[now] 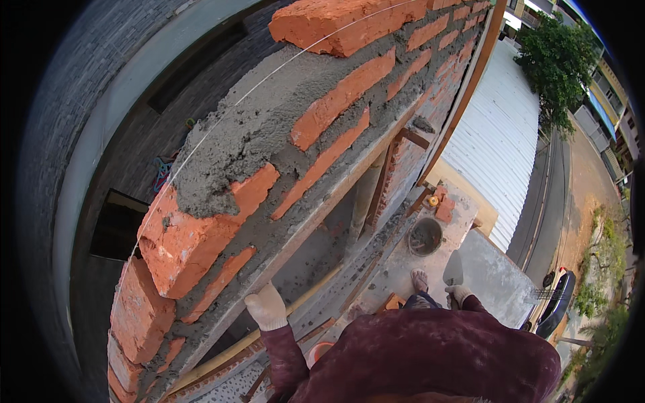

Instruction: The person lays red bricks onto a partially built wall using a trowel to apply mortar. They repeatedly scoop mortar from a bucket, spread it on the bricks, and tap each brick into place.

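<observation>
— What is seen at the far left?
— A dark grey wall (67, 114) of narrow courses, bordered by a pale curved band (111, 151). To its right, a thin white string (236, 104) is stretched along the brick wall (322, 164).
— How is the top surface covered?
— Grey mortar (262, 111) is heaped thickly between the near brick (195, 248) and the far brick (346, 27). It is left rough and lumpy, and part of the near brick is overlaid by it.
— And the left hand (267, 307)?
— It is gloved in white and placed at the long pale strip (329, 207) below the bricks. Whether the strip is gripped or merely touched cannot be told, since the fingers are not clearly shown.
— Further right?
— A round dark bucket (424, 253) is stood on the dusty, pale floor (460, 225), near a foot (420, 281).
— Where is the trowel (453, 267)?
— Just right of the foot, well apart from the brick wall. Its handle is enclosed by the gloved right hand (459, 294), and its blade is pointed away from the body.
— What is found beyond?
— A white corrugated roof (494, 134), then a green tree (557, 60) and a dark car (556, 305) beside a road.
</observation>
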`<state>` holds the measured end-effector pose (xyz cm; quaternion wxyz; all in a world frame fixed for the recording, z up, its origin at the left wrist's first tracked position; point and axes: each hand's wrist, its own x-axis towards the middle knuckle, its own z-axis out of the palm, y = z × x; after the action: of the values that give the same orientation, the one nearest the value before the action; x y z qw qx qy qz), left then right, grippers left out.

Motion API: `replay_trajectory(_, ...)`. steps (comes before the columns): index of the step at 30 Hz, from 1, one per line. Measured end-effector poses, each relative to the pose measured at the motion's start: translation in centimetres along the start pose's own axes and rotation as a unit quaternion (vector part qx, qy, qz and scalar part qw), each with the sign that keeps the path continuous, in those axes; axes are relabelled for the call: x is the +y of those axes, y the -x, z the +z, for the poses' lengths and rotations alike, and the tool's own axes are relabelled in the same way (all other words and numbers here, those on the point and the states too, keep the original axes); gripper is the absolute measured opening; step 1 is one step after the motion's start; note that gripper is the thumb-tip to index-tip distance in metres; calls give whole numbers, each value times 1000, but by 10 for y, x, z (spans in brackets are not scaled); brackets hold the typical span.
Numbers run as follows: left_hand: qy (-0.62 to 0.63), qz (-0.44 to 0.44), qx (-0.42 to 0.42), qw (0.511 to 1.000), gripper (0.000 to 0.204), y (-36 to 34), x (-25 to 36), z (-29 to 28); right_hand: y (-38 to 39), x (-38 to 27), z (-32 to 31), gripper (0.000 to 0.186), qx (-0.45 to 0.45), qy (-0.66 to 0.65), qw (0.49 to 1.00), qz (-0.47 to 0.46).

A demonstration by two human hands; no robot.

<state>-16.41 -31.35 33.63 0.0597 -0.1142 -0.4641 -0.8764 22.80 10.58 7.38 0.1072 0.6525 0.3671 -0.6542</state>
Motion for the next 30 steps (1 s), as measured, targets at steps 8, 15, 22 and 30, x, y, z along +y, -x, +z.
replay_trajectory(8, -45, -43, 43, 997, 132, -5, 24, 19, -111, -21, -28, 38, 30, 274, 961, -6)
replay_trajectory(15, -184, -364, 219, 886, 71, 87, -104, 7, -237, -48, -60, 34, 109, 414, 897, -111)
replay_trajectory(22, -300, -748, -103, 583, 55, 248, -469, 13, -316, -73, -25, 52, 15, 468, 875, -122)
replay_trajectory(30, -401, -673, 10, 622, 73, 364, -814, -4, -270, -12, -55, 33, 53, 391, 888, -238)
